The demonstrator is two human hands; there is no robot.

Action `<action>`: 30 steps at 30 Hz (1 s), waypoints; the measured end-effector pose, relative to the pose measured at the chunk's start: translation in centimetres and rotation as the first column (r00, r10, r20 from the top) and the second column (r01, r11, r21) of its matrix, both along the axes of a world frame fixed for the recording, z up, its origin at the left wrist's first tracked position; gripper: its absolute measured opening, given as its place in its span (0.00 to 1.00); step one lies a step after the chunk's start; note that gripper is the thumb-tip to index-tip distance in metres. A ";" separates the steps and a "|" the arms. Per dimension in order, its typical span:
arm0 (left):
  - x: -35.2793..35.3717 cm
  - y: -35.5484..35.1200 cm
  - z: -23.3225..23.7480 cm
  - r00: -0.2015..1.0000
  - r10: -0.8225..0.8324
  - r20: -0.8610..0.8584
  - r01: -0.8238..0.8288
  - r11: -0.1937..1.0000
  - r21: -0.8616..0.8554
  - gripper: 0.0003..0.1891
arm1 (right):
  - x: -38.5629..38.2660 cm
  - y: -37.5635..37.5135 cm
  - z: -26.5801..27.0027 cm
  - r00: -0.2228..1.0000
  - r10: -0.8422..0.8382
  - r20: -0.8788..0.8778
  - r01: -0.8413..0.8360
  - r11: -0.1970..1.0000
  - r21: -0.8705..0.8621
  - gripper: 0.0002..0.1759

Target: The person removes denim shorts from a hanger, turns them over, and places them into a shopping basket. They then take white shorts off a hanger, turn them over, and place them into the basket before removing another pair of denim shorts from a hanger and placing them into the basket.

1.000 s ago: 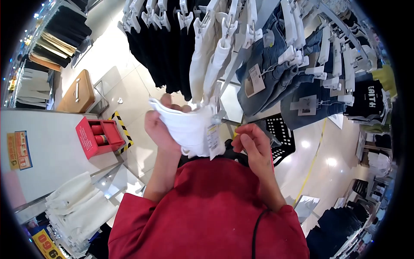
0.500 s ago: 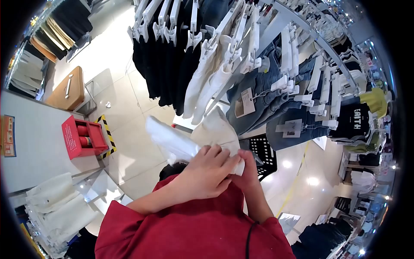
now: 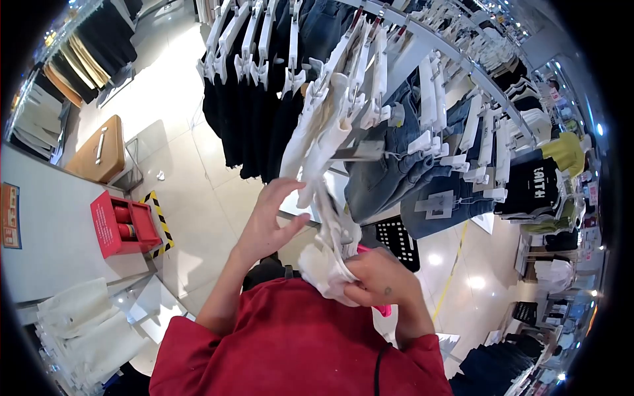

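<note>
My right hand (image 3: 383, 278) grips a bunched white garment (image 3: 325, 267) in front of my chest; the garment's exact kind cannot be made out. Its upper part reaches toward the rack. To its left my left hand (image 3: 267, 221) is raised with the fingers apart and nothing in them, close to the hanging white clothes. Those white clothes (image 3: 330, 142) hang from white clip hangers straight ahead. Beside them are black frayed-hem bottoms (image 3: 247, 132) and blue jeans (image 3: 389, 168) with paper tags. A bright pink item (image 3: 383, 309) shows partly beneath my right hand.
A metal rack rail (image 3: 456, 49) crosses the upper right. A black perforated basket (image 3: 398, 241) is below the jeans. On the left are a red fire extinguisher box (image 3: 105, 231), black-yellow floor tape (image 3: 164, 224) and a brown-topped seat (image 3: 99, 152). Folded white clothes (image 3: 86, 323) lie lower left.
Both hands were together on the white garment; my left hand has let go and moved forward and left. My right hand has drawn the garment, now bunched, slightly closer to my body.
</note>
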State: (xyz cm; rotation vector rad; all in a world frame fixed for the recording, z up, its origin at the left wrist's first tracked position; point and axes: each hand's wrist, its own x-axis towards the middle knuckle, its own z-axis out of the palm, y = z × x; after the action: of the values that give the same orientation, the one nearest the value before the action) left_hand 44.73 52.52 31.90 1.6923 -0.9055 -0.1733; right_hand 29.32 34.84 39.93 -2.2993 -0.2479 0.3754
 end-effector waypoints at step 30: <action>-10.5 -9.3 3.7 0.919 -0.393 -0.022 0.390 0.918 -0.073 0.15 | -5.8 0.3 -5.1 0.330 -0.822 -0.464 0.488 -0.272 0.829 0.27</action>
State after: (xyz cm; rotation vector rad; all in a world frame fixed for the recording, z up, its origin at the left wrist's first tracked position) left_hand 34.28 43.19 35.58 1.4252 -1.2042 -0.4373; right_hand 23.55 35.12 34.87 -0.8215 0.6587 -0.6831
